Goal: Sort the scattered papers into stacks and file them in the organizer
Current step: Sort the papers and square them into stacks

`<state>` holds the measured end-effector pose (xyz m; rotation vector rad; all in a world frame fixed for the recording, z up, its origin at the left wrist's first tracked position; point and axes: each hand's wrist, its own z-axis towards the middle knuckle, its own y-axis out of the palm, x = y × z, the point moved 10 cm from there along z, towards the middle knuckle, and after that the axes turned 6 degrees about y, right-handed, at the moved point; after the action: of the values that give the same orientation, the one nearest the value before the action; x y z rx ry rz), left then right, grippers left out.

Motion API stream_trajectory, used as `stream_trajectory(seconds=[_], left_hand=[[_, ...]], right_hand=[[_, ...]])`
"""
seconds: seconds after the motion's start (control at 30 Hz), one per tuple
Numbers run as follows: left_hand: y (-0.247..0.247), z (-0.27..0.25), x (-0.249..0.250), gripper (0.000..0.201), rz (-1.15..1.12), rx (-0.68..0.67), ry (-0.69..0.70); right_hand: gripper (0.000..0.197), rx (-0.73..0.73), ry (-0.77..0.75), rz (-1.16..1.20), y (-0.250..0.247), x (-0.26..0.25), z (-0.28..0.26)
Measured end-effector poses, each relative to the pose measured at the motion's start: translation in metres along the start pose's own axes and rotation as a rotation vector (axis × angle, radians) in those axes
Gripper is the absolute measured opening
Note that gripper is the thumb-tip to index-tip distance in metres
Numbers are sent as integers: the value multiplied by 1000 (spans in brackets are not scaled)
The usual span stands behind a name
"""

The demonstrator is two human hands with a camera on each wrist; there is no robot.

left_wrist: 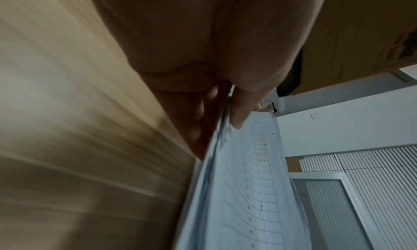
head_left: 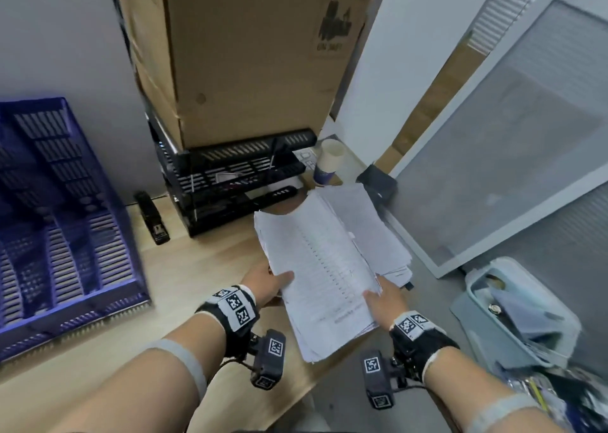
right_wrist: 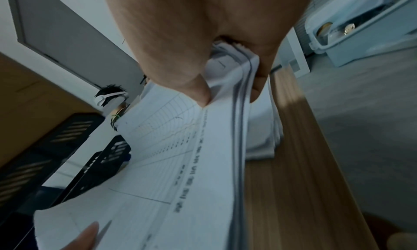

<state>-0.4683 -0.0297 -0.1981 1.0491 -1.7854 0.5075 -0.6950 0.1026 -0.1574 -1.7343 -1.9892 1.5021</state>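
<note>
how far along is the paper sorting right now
Done: a thick stack of papers is gathered. In hand: left hand and right hand grip its sides above the desk. Left: filing it; the blue organizer shows no papers.

Landmark: black tray (head_left: 230,182). Box (head_left: 250,54) sits on top, blocking access from above. Stapler (head_left: 152,218) left of it, cup (head_left: 327,162) right. Bare desk (head_left: 204,268) in front, approach open.

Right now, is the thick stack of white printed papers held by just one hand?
No: the left hand grips one side of the stack of white printed papers and the right hand the other.
</note>
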Motion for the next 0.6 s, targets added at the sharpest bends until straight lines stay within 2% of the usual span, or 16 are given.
stream_trajectory(seconds=[0.17, 0.27, 0.33, 0.47, 0.6], left_hand=[[60, 61, 9, 34, 17, 8, 14], [80, 91, -4, 39, 234, -10, -22], [80, 105, -24, 54, 290, 35, -98], [78, 123, -37, 80, 190, 157, -174], [79, 132, -47, 73, 61, 210, -265]], right_hand=[[33, 75, 37, -46, -62, 7, 70], [44, 54, 90, -182, -79, 15, 113], [50, 13, 154, -241, -81, 24, 138], [73, -41, 186, -310, -77, 33, 179], [98, -96, 204, -364, -68, 40, 204]])
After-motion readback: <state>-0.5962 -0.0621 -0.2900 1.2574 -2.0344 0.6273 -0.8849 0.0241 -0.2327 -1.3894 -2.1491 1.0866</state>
